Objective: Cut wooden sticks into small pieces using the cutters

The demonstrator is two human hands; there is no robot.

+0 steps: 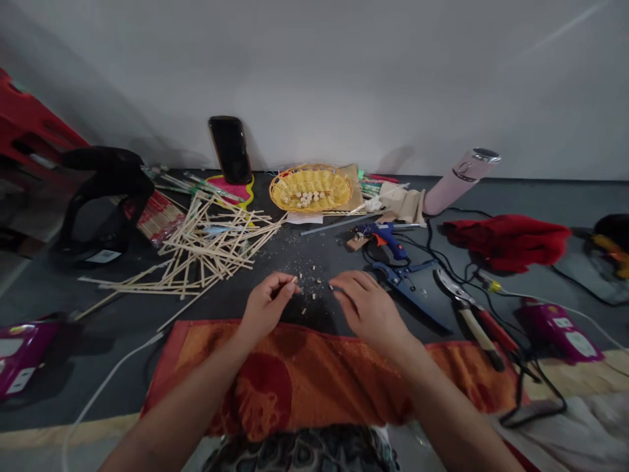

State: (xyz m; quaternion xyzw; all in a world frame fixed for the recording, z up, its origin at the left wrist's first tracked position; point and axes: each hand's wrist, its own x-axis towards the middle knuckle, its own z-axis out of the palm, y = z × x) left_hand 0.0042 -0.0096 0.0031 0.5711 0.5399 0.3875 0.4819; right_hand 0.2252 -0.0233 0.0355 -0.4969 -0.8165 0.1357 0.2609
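My left hand (270, 303) is closed in a pinch on a short piece of wooden stick (295, 280), just above the dark tabletop. Opposite it, my right hand (366, 301) has its fingers curled, with a tiny wooden piece (331, 287) at the tips of thumb and forefinger. Several cut bits (315, 296) lie scattered between both hands amid pale dust. Beyond them, a yellow woven basket (280, 190) holds a small heap of similar pieces. Under my forearms is an orange towel (334, 367) along the table's near side.
Loose wooden sticks (216, 246) are piled at left. A phone (230, 151) leans on the wall. On the right are a blue glue gun (388, 239), a blue cutter (413, 295), pruning shears (466, 311), cables, a red cloth (508, 241) and a pink flask (457, 183).
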